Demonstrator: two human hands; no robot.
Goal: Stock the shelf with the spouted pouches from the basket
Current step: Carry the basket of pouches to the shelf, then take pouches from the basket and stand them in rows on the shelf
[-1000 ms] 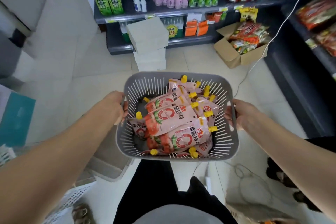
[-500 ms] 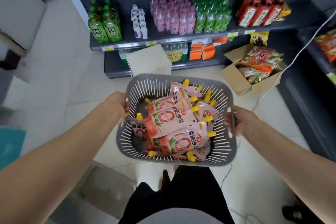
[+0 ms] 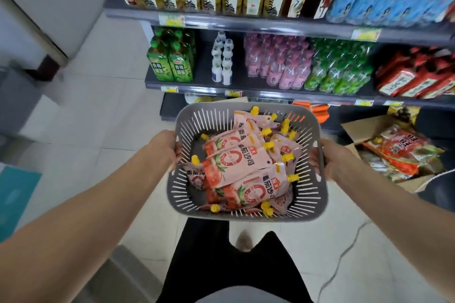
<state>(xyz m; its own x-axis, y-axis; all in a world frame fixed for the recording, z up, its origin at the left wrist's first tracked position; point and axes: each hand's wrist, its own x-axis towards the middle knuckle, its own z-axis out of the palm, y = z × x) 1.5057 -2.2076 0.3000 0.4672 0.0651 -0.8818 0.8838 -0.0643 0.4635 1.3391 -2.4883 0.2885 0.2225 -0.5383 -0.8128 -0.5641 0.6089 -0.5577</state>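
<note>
I hold a grey slotted plastic basket (image 3: 305, 194) in front of me at waist height. My left hand (image 3: 165, 147) grips its left rim and my right hand (image 3: 331, 158) grips its right rim. Inside lie several pink spouted pouches (image 3: 236, 162) with tomato pictures and yellow caps, piled on one another. Straight ahead stands a dark shelf unit (image 3: 246, 92) filled with drinks.
Green tea bottles (image 3: 170, 64), small white bottles (image 3: 221, 61), pink bottles (image 3: 278, 61) and green bottles (image 3: 337, 69) fill the middle shelf; red packs (image 3: 413, 76) sit at its right. An open cardboard box of snack packs (image 3: 394, 152) stands on the floor to the right. A white cable (image 3: 344, 253) runs across the tiles.
The view has tilted up and come closer to the shelf, bringing a higher row of bottles into sight. Both hands keep their grip on the basket.
</note>
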